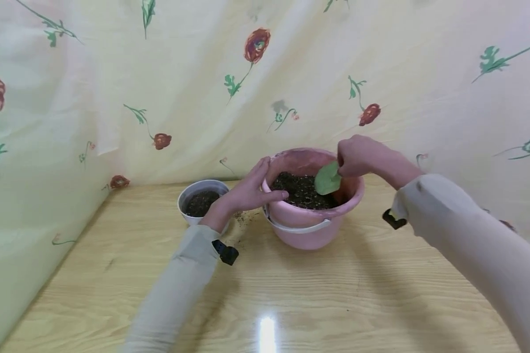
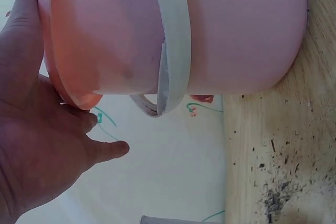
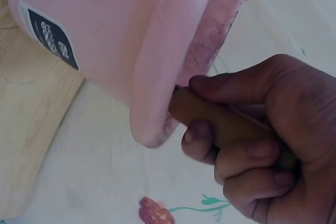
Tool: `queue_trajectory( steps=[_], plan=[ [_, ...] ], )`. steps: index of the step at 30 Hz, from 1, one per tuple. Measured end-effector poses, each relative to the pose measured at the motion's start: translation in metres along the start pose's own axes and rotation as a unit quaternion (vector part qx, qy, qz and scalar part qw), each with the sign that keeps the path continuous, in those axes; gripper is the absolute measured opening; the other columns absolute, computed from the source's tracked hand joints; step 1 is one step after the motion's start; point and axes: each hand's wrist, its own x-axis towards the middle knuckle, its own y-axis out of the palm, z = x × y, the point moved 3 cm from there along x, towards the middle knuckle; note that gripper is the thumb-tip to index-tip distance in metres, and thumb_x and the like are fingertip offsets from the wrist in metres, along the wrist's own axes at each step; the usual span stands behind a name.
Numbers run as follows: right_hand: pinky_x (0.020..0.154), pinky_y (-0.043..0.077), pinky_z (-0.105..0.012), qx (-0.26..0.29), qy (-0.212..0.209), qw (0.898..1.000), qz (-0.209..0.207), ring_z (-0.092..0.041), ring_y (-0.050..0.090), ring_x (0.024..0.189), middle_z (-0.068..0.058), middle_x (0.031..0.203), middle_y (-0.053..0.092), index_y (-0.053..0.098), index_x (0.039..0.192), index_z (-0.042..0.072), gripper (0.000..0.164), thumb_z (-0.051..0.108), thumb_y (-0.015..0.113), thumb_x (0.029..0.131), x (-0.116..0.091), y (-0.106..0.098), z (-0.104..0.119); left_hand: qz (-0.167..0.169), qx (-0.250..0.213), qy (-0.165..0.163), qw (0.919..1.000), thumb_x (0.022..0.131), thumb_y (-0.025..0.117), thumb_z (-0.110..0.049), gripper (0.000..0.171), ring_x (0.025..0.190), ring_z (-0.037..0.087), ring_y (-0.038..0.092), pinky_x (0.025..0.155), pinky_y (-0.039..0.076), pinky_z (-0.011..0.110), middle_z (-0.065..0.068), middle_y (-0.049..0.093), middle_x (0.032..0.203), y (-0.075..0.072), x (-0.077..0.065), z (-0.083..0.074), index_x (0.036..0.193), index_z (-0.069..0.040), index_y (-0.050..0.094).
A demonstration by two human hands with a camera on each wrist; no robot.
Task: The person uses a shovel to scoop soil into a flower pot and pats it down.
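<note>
A pink bucket [image 1: 311, 238] stands on the table with dark soil inside. My left hand [image 1: 253, 189] holds its left rim, the thumb reaching over the edge; in the left wrist view the little finger sticks out, off the bucket. In my right hand [image 1: 357, 156] is a garden trowel, its green blade [image 1: 328, 179] inside the bucket over the soil. The right wrist view shows the fingers wrapped around the trowel's brown handle [image 3: 220, 121], close by the rim. A white pot [image 1: 190, 219], partly filled with soil, stands left of the bucket, behind my left wrist.
The bucket's white carrying handle [image 1: 300, 229] hangs down its front. Soil crumbs [image 2: 278, 198] lie scattered on the wooden table [image 1: 291, 289] between pot and bucket. A flowered cloth [image 1: 194, 88] hangs behind and along the left side.
</note>
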Motion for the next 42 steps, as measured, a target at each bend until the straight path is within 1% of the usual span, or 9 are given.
queue_trajectory(
  steps=[3,7,10,14,19,26,34,37,42],
  plan=[
    [0.065,0.051,-0.039,0.017,-0.031,0.999,0.009,-0.022,0.06,0.068,-0.003,0.072,0.066,0.07,0.076,0.006,0.006,0.011,0.068,0.073,0.014,0.014,0.009,-0.008,0.002,-0.004,1.0,0.087,0.067,-0.049,0.105,0.147,0.02,-0.001,0.117,0.012,0.043,-0.001,-0.008,0.161,-0.001,-0.005,0.008,0.155,-0.014,-0.004],
    [0.068,0.052,-0.039,0.028,-0.047,0.998,0.015,-0.021,0.06,0.07,-0.001,0.072,0.068,0.072,0.074,0.009,0.004,0.013,0.071,0.076,0.025,0.025,0.013,-0.011,-0.013,0.0,0.9998,0.086,0.067,-0.05,0.104,0.147,0.019,-0.002,0.117,0.012,0.044,-0.003,-0.008,0.162,0.0,-0.006,0.01,0.155,-0.017,-0.003],
    [0.072,0.051,-0.039,0.047,-0.049,0.998,0.014,-0.02,0.06,0.074,0.0,0.074,0.068,0.072,0.078,0.009,0.006,0.015,0.072,0.078,0.03,0.03,0.013,-0.014,-0.021,0.005,0.9997,0.086,0.068,-0.049,0.105,0.147,0.02,-0.001,0.117,0.013,0.045,-0.002,-0.007,0.162,-0.001,-0.006,0.009,0.155,-0.017,-0.003],
    [0.074,0.051,-0.039,0.086,-0.043,0.995,0.015,-0.021,0.061,0.078,-0.002,0.077,0.067,0.07,0.083,0.009,0.012,0.02,0.073,0.081,0.035,0.037,0.01,-0.018,-0.008,0.006,0.9998,0.085,0.069,-0.051,0.106,0.147,0.019,0.002,0.117,0.015,0.043,-0.002,-0.005,0.162,-0.003,-0.005,0.008,0.155,-0.017,-0.003],
    [0.074,0.049,-0.038,0.147,-0.028,0.988,0.031,-0.021,0.058,0.075,-0.005,0.077,0.064,0.066,0.084,0.006,0.019,0.022,0.076,0.081,0.039,0.048,0.003,-0.021,-0.003,0.011,0.9997,0.084,0.07,-0.051,0.107,0.147,0.02,0.005,0.117,0.016,0.042,0.0,-0.002,0.162,-0.003,-0.001,0.005,0.156,-0.017,-0.002],
    [0.076,0.048,-0.033,0.184,-0.056,0.98,0.052,-0.012,0.056,0.071,-0.001,0.071,0.069,0.074,0.079,0.007,0.016,0.022,0.074,0.084,0.043,0.059,0.001,-0.026,-0.001,0.004,0.9997,0.082,0.072,-0.051,0.11,0.147,0.022,0.006,0.117,0.015,0.041,0.004,-0.001,0.162,-0.002,-0.001,0.002,0.155,-0.013,-0.002],
    [0.063,0.048,-0.026,0.232,-0.088,0.963,0.109,-0.01,0.056,0.063,-0.004,0.078,0.071,0.078,0.092,0.008,0.016,0.021,0.069,0.089,0.044,0.061,0.005,-0.022,0.006,0.004,0.9997,0.082,0.071,-0.052,0.111,0.147,0.024,0.008,0.116,0.018,0.043,0.004,-0.001,0.162,0.0,-0.002,0.001,0.155,-0.014,-0.003],
    [0.062,0.049,-0.025,0.261,-0.088,0.954,0.118,-0.011,0.057,0.064,-0.006,0.083,0.071,0.076,0.097,0.004,0.019,0.019,0.067,0.09,0.043,0.062,0.003,-0.023,0.01,0.008,0.9997,0.082,0.071,-0.052,0.109,0.146,0.022,0.011,0.116,0.019,0.041,0.003,0.003,0.162,0.0,-0.001,0.001,0.156,-0.015,-0.001],
    [0.066,0.05,-0.025,0.304,-0.081,0.941,0.123,-0.012,0.059,0.071,-0.006,0.088,0.07,0.074,0.103,-0.001,0.022,0.016,0.066,0.091,0.039,0.058,-0.001,-0.019,0.002,-0.001,0.9998,0.081,0.071,-0.054,0.111,0.146,0.02,0.009,0.116,0.019,0.04,0.001,-0.001,0.162,0.0,0.002,0.0,0.156,-0.016,-0.002]
  ],
)
